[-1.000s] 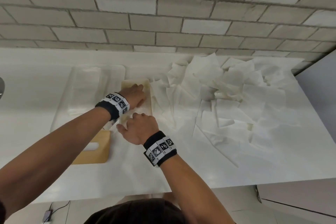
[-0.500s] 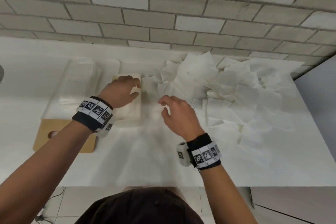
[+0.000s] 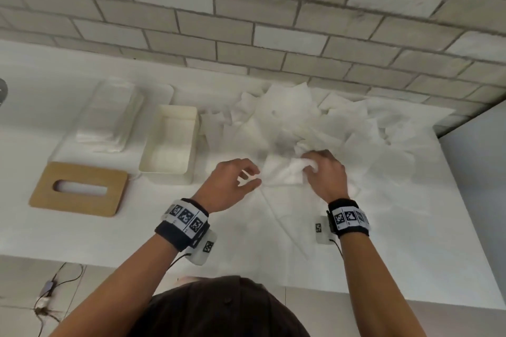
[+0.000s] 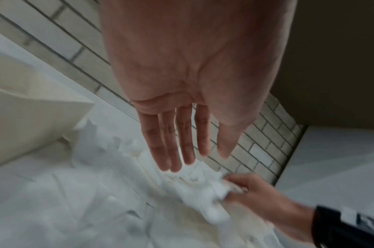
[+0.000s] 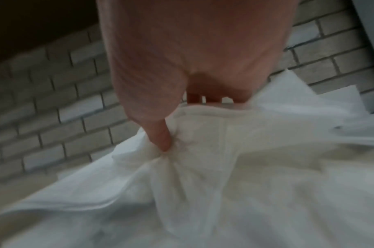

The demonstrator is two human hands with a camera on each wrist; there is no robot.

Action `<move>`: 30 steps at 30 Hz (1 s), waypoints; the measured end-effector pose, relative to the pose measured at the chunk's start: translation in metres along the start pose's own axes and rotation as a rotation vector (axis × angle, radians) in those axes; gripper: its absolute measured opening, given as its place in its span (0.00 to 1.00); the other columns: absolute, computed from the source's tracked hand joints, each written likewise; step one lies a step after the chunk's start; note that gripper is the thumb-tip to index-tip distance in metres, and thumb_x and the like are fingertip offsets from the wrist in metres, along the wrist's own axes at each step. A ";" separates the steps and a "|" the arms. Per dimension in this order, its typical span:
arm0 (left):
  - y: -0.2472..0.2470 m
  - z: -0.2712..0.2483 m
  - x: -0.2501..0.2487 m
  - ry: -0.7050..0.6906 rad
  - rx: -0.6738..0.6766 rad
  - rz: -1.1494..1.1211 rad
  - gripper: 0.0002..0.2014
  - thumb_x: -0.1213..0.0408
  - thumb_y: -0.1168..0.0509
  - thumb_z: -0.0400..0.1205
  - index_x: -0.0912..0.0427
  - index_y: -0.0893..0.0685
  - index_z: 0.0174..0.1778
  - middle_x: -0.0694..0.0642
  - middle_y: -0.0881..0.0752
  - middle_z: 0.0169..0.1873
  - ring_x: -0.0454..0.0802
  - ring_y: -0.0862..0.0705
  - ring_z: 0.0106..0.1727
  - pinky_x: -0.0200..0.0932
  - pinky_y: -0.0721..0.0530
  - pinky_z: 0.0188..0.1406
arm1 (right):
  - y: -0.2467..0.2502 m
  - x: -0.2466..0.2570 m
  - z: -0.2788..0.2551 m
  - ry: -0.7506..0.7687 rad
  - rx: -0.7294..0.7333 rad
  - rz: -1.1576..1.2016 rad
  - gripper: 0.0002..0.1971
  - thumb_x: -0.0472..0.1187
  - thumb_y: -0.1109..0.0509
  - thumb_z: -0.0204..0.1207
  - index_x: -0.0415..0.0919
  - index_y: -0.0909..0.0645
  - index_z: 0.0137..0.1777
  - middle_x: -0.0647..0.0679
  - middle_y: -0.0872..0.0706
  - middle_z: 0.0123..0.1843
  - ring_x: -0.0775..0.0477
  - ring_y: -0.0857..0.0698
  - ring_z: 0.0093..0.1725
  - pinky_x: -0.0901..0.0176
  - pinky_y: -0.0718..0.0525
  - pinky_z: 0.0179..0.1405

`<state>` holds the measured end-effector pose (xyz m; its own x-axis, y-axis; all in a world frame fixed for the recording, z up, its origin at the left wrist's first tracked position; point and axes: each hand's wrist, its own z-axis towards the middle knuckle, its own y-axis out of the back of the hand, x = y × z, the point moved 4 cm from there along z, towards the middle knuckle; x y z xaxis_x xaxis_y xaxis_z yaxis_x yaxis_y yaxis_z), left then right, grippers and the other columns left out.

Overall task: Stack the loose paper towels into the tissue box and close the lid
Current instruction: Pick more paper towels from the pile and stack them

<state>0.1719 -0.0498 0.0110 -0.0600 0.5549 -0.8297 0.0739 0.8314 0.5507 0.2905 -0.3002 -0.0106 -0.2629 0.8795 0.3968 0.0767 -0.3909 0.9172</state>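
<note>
Head view looks down on a white counter [image 3: 82,232] set against a pale brick wall [image 3: 246,22]. Its right half is covered by a loose heap of white paper towels [image 3: 356,128]. The right hand [image 3: 325,172] reaches into the near edge of that heap, thumb and fingers bunched round a crumpled paper towel [image 3: 284,172] that is gathered into creases at the grip; the right wrist view shows the thumb [image 5: 158,134] pressed into the puckered sheet, while the other fingers are mostly hidden behind it. The left hand [image 3: 227,186] hovers just left of that towel, holding nothing, with its fingers apart; the left wrist view shows them nearly straight and spread above the heap, though the head view makes them look somewhat curled. The cream tissue box [image 3: 169,142] stands open left of the hands, apart from both, with its right wall close beside the heap's edge; whether anything lies inside cannot be told. Its wooden lid [image 3: 79,189], with an oval slot, lies flat on the counter at the box's near left, clear of the box. Behind the lid and left of the box rests a clear plastic pack of towels [image 3: 109,117]. Both wrists wear dark bands with black-and-white markers [image 3: 186,216].
</note>
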 end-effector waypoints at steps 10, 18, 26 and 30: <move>0.004 0.051 -0.018 0.274 -0.379 -0.640 0.49 0.29 0.21 0.73 0.39 0.44 0.81 0.49 0.19 0.76 0.46 0.18 0.75 0.59 0.16 0.77 | 0.030 0.081 0.007 0.124 -0.252 0.516 0.11 0.42 0.21 0.82 0.49 0.07 0.63 0.58 0.09 0.55 0.58 0.13 0.57 0.71 0.20 0.58; 0.055 0.054 0.009 0.225 -0.477 -0.454 0.07 0.60 0.27 0.88 0.53 0.11 0.61 0.45 0.07 0.50 0.46 0.08 0.54 0.48 0.11 0.56 | -0.020 0.070 0.008 -0.105 0.081 0.601 0.17 0.50 0.35 0.94 0.42 0.11 0.72 0.47 0.08 0.67 0.47 0.13 0.69 0.61 0.22 0.68; 0.148 0.035 0.070 0.245 -0.448 -0.442 0.21 0.66 0.28 0.88 0.56 0.22 0.77 0.56 0.10 0.66 0.55 0.11 0.66 0.56 0.12 0.67 | -0.045 0.067 0.006 -0.547 0.052 1.094 0.15 0.53 0.38 0.95 0.51 0.15 0.73 0.54 0.09 0.65 0.48 0.12 0.65 0.49 0.14 0.59; 0.193 0.043 0.121 0.372 -0.404 -0.406 0.29 0.60 0.24 0.82 0.59 0.22 0.78 0.62 0.11 0.68 0.64 0.12 0.69 0.64 0.14 0.72 | -0.055 0.075 0.010 -0.607 -0.022 1.127 0.20 0.47 0.34 0.94 0.45 0.21 0.82 0.53 0.14 0.75 0.46 0.17 0.75 0.45 0.22 0.81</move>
<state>0.2220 0.1766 0.0124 -0.3480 0.1093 -0.9311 -0.3997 0.8811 0.2528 0.2764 -0.2105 -0.0307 0.4166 0.0407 0.9082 -0.0475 -0.9967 0.0664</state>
